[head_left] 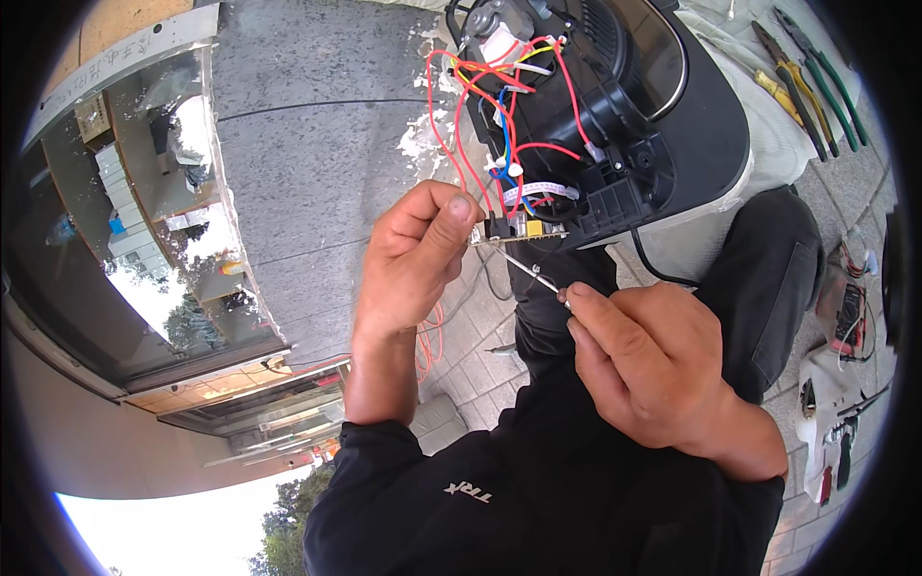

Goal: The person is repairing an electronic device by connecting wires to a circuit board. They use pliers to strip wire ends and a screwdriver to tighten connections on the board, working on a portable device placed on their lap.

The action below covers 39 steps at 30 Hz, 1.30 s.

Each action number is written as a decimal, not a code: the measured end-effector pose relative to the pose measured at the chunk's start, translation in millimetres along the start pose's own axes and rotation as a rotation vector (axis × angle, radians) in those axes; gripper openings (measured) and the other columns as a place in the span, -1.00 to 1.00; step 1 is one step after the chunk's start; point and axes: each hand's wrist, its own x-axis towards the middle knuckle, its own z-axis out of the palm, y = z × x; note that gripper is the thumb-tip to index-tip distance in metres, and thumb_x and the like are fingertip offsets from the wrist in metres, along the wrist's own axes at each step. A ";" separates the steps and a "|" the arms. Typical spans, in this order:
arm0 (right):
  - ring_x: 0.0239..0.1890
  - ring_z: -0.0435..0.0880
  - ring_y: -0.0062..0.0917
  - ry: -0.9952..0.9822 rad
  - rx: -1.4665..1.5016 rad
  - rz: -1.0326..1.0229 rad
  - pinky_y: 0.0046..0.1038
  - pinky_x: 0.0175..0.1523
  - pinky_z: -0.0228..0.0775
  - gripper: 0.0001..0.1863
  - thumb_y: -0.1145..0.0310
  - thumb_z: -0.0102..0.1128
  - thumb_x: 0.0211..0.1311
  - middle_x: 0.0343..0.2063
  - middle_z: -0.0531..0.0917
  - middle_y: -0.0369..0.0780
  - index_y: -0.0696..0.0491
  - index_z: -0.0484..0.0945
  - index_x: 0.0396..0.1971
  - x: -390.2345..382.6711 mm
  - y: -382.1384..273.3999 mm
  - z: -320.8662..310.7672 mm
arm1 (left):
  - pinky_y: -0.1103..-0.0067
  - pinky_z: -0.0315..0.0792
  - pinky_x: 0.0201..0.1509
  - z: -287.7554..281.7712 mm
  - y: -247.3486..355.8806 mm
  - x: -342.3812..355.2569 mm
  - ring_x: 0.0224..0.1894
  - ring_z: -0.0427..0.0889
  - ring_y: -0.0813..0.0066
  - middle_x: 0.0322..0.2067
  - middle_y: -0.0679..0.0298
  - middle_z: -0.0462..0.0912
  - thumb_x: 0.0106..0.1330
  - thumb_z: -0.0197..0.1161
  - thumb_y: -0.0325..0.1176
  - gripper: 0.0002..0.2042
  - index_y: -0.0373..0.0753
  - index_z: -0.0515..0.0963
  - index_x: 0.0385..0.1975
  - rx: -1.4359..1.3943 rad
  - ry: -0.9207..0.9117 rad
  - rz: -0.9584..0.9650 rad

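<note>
- At the near edge of the black appliance housing (709,144): circuit board (526,236), red wires (547,146) rising from it.
- Left hand (413,245): thumb and forefinger pinched on board's left end.
- Right hand (648,360): fingers closed on slim metal tool (531,270), tip at board's lower edge; contact unclear.
- Right edge of white cloth (773,149): green-handled pliers (805,43).

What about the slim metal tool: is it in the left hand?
No, the slim metal tool is in the right hand, while the left hand holds the circuit board.
</note>
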 end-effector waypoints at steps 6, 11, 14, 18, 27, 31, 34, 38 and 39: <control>-0.52 0.53 -0.42 0.012 -0.042 -0.053 -0.36 -0.45 0.31 -0.45 0.64 0.52 0.02 -0.38 0.63 -0.23 0.21 0.71 0.11 -2.9 -2.1 4.4 | 0.74 0.17 -0.46 8.0 -7.3 -5.1 -0.53 0.22 0.81 -0.40 0.49 0.47 0.70 0.16 -0.12 -0.71 -0.23 0.55 -0.20 -0.041 0.009 0.067; -0.53 0.50 -0.41 -0.002 -0.063 -0.065 -0.36 -0.44 0.29 -0.39 0.66 0.51 -0.03 -0.38 0.60 -0.22 0.21 0.70 0.15 -5.3 -4.2 3.5 | 0.74 0.15 -0.45 9.5 -15.5 -6.9 -0.49 0.18 0.82 -0.38 0.50 0.45 0.70 0.14 -0.10 -0.69 -0.22 0.54 -0.18 -0.088 0.002 0.089; -0.54 0.48 -0.42 -0.008 -0.083 -0.085 -0.37 -0.44 0.26 -0.37 0.66 0.49 -0.04 -0.38 0.58 -0.21 0.21 0.69 0.17 -5.3 -2.8 3.9 | 0.75 0.15 -0.43 14.6 -13.2 -8.0 -0.47 0.20 0.83 -0.34 0.49 0.45 0.70 0.14 -0.09 -0.70 -0.21 0.54 -0.19 -0.107 0.036 0.084; -0.55 0.43 -0.54 0.010 -0.148 -0.141 -0.46 -0.50 0.22 -0.57 0.56 0.44 0.12 -0.39 0.55 -0.22 0.19 0.73 0.05 -0.7 -2.8 5.4 | 0.76 0.15 -0.42 15.1 -15.3 -9.1 -0.45 0.21 0.83 -0.32 0.49 0.46 0.70 0.15 -0.08 -0.69 -0.20 0.54 -0.20 -0.087 0.069 0.085; -0.54 0.42 -0.55 -0.009 -0.246 -0.193 -0.48 -0.50 0.20 -0.64 0.54 0.45 0.23 -0.35 0.56 -0.20 0.20 0.72 0.04 2.9 -5.8 4.3 | 0.76 0.14 -0.44 23.9 -16.3 -10.3 -0.47 0.19 0.84 -0.39 0.53 0.39 0.70 0.14 -0.08 -0.69 -0.20 0.55 -0.18 0.006 0.132 0.178; -0.52 0.43 -0.56 -0.010 -0.274 -0.216 -0.48 -0.48 0.20 -0.67 0.55 0.44 0.23 -0.35 0.56 -0.20 0.21 0.72 0.02 4.6 -6.5 5.0 | 0.75 0.13 -0.47 27.7 -10.6 -12.7 -0.51 0.15 0.83 -0.41 0.54 0.38 0.70 0.15 -0.11 -0.71 -0.21 0.55 -0.18 -0.060 0.140 0.113; -0.51 0.43 -0.55 -0.002 -0.319 -0.247 -0.48 -0.47 0.21 -0.68 0.56 0.44 0.23 -0.35 0.56 -0.20 0.23 0.71 0.00 6.2 -7.9 4.8 | 0.76 0.13 -0.46 25.4 -10.9 -13.2 -0.50 0.16 0.84 -0.38 0.53 0.40 0.70 0.16 -0.12 -0.72 -0.21 0.55 -0.17 -0.085 0.111 0.106; -0.52 0.43 -0.52 -0.013 -0.330 -0.245 -0.47 -0.49 0.21 -0.63 0.57 0.50 0.18 -0.38 0.54 -0.21 0.22 0.73 0.01 9.3 -13.4 5.2 | 0.76 0.14 -0.44 26.5 -11.7 -11.6 -0.46 0.20 0.84 -0.34 0.52 0.44 0.70 0.16 -0.12 -0.72 -0.21 0.56 -0.16 -0.016 0.140 0.136; -0.51 0.43 -0.52 -0.022 -0.337 -0.250 -0.48 -0.48 0.20 -0.64 0.56 0.49 0.18 -0.39 0.54 -0.21 0.23 0.73 0.00 10.5 -14.7 4.8 | 0.75 0.14 -0.44 26.8 -12.5 -11.0 -0.47 0.21 0.85 -0.39 0.54 0.44 0.70 0.16 -0.14 -0.73 -0.23 0.57 -0.16 -0.006 0.154 0.145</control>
